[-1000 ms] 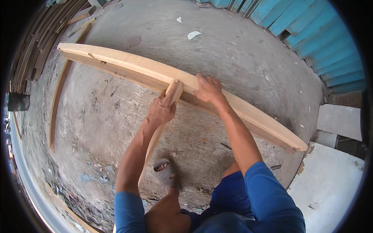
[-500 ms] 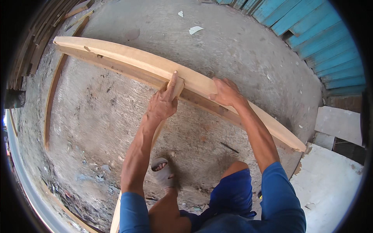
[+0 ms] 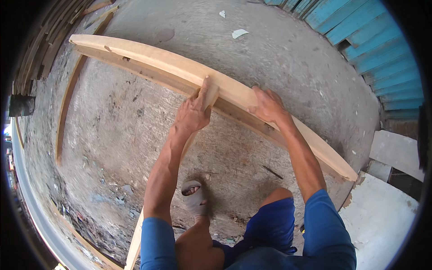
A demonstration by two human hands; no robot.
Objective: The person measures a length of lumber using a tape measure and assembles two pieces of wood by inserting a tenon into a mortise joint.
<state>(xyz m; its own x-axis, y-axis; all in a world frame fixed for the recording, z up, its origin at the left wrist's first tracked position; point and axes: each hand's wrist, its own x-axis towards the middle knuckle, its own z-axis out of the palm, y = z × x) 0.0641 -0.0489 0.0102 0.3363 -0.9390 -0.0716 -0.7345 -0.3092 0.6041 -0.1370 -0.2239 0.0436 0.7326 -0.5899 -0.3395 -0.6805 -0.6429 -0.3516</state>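
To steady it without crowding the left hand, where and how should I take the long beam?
Likely the stretch right of the crosspiece, where the right hand is, coming from above on the person's side. The long beam lies crosswise, and its top looks narrow enough there to span edge to edge; the left hand is on the crosspiece.

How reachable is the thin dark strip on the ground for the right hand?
Probably not right away: the right hand is occupied on the long pale beam. Nothing covers the thin dark strip, though, so once freed it could likely reach down.
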